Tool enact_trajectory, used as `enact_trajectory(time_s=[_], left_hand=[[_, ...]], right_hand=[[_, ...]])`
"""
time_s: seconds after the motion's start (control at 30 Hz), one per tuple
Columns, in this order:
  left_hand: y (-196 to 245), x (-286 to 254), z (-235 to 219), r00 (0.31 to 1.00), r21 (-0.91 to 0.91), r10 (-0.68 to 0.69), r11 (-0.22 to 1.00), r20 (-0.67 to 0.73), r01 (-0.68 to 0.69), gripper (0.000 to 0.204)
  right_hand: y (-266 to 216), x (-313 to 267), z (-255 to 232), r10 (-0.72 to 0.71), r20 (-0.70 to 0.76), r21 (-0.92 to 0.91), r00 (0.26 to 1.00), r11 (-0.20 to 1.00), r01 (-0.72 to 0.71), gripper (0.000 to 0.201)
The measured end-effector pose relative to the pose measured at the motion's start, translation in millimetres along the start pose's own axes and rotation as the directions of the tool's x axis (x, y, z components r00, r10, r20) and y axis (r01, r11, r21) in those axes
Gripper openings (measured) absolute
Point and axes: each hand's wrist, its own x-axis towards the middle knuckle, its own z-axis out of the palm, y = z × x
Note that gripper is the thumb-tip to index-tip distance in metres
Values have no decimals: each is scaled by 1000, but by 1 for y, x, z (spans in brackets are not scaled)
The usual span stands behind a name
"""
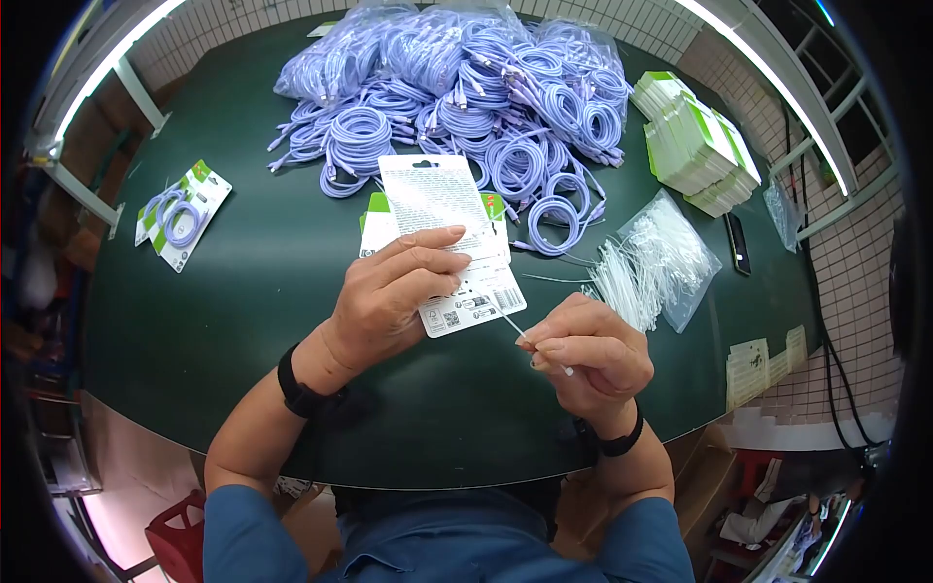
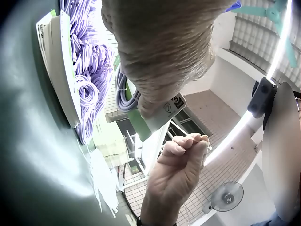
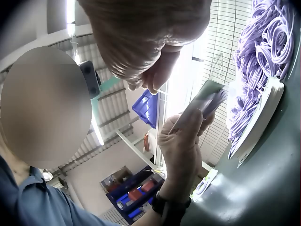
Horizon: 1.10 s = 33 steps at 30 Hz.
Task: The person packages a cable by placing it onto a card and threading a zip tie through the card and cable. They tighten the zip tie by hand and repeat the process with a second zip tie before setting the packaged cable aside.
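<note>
your left hand (image 1: 394, 291) is gripping the backing card (image 1: 447, 238) at frame center while your right hand (image 1: 588, 355) is pinching a white tie (image 1: 539, 350). that thin tie could be slipping from your fingertips if you're loosening the pinch.

Card (image 1: 449, 233) print too small for me to read. My left hand (image 1: 394, 291) hides the card's lower left. Tie (image 1: 530, 340) end vanishes inside my right hand (image 1: 588, 350). Left wrist view: hand (image 2: 160, 52) blurred, fills the top and hides most of the card (image 2: 164, 113). Right wrist view: fingers (image 3: 146, 42) blurred, cut by the top edge.
</note>
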Motion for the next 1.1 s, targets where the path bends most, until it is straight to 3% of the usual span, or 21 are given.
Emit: enact_trajectory(time_s=[0.53,0.8,0.93,1.03,1.1], left_hand=[[6,2,0,1000,-16,7,1000,2,-7,31],[24,4,1,1000,-47,4,999,8,-3,30],[42,6,-6,998,13,26,1000,53,-27,26],[58,11,-10,993,109,82,990,82,-91,25],[61,15,-8,993,51,88,994,76,-92,24]], right_hand=[[5,-2,6,53,12,-13,999,999,-53,21],[9,5,0,111,88,-94,990,990,-102,27],[4,8,-9,201,122,3,972,979,-203,26],[4,8,-20,386,215,169,897,890,-423,22],[3,9,-21,410,223,241,884,856,-458,20]])
